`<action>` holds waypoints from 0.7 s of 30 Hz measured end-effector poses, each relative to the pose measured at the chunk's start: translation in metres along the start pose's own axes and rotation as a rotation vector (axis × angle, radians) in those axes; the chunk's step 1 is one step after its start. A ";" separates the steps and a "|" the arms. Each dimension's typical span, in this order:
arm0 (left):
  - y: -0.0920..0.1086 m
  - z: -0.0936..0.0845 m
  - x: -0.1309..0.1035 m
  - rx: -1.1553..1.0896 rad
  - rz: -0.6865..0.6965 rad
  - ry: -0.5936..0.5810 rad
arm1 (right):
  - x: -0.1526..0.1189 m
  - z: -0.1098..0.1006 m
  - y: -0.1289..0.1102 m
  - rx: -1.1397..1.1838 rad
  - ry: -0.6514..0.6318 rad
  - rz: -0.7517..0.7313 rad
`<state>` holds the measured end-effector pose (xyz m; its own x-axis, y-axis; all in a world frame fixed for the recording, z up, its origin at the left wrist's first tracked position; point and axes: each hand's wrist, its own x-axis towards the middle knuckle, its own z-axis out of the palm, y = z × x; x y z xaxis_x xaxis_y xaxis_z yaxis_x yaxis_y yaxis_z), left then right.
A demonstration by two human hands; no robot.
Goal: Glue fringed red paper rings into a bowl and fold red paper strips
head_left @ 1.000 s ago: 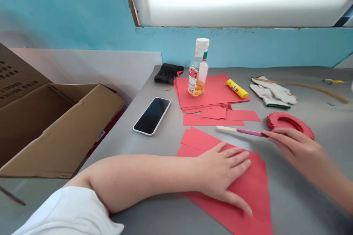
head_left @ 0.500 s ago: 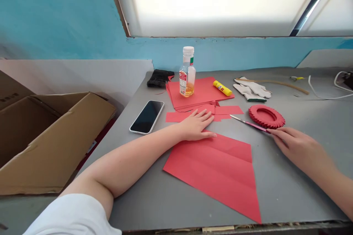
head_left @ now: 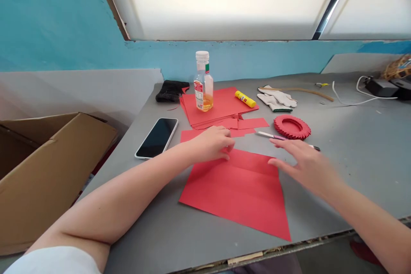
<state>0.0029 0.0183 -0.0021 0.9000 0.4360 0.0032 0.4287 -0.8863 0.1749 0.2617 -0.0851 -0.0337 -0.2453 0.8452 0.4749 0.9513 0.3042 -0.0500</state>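
Observation:
My left hand (head_left: 213, 144) is over the top left part of a large red paper sheet (head_left: 239, 190) with crease lines across it. Its fingers are bent and the thumb stands apart from them, with nothing visible between. My right hand (head_left: 302, 162), fingers spread, hovers at the sheet's upper right corner and holds nothing. Just beyond it a knife (head_left: 263, 134) with a silver blade and pink handle lies on the table, partly hidden by that hand. A pleated red paper ring (head_left: 276, 125) sits behind the knife. Red paper strips (head_left: 253, 123) lie beyond my left hand.
A glass bottle (head_left: 203, 90) and a yellow glue stick (head_left: 245, 99) stand and lie on stacked red paper (head_left: 221, 96). A phone (head_left: 157, 138) lies left, white gloves (head_left: 278, 98) at the back. A cardboard box (head_left: 61, 171) is beside the table (head_left: 362, 158).
My right hand has let go of the knife and moved left to the sheet. My left hand's flat fingers have curled up. The view has shifted right.

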 end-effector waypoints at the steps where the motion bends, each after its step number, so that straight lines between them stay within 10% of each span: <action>1: 0.002 -0.001 0.000 -0.011 -0.011 -0.010 | 0.003 0.002 -0.009 0.022 -0.048 -0.009; 6: 0.006 -0.004 -0.005 -0.029 -0.021 -0.057 | 0.007 0.014 -0.020 0.098 -0.217 -0.002; 14: 0.025 -0.008 -0.001 0.235 -0.078 -0.045 | 0.003 -0.002 -0.020 -0.102 -0.014 -0.231; 21: 0.061 0.028 -0.016 0.189 -0.073 -0.028 | -0.027 0.003 -0.028 -0.094 -0.063 -0.285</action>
<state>0.0166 -0.0472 -0.0192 0.8665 0.4983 -0.0308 0.4981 -0.8670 -0.0143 0.2409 -0.1148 -0.0478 -0.5134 0.7581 0.4021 0.8547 0.4937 0.1604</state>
